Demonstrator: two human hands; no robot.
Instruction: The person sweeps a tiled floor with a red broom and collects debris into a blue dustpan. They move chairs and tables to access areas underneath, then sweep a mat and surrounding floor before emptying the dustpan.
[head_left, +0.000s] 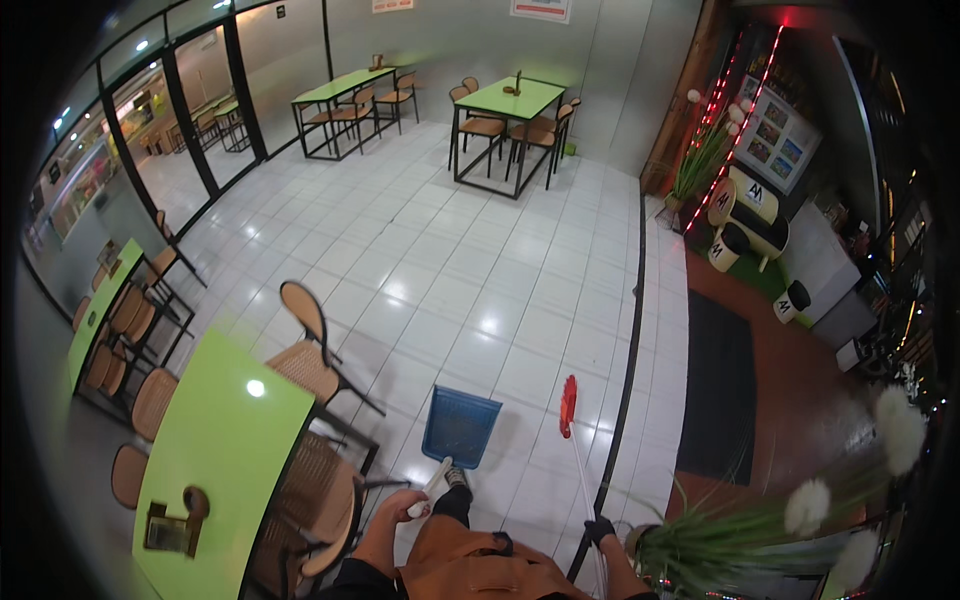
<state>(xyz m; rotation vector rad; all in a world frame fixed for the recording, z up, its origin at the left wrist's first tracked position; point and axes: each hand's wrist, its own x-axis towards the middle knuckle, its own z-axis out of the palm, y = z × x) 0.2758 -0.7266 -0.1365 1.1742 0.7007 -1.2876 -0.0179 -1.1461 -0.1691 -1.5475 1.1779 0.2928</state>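
My left hand (406, 505) is closed around the pale handle of a blue plastic dustpan (462, 424). The pan lies out in front of my shoe, over the white tiled floor (480, 300). My right hand (600, 531), in a dark glove, grips the white stick of a broom (581, 469). The broom's red head (568, 407) is to the right of the dustpan, apart from it, close to the black strip in the floor. Whether any dirt lies in the pan, I cannot tell.
On my left stands a green-topped table (225, 442) with cane chairs, one chair (307, 360) jutting into the floor. Two further green tables (510, 97) (345, 86) stand by the far wall. Right are a dark mat (716, 386) and an artificial plant (720, 540).
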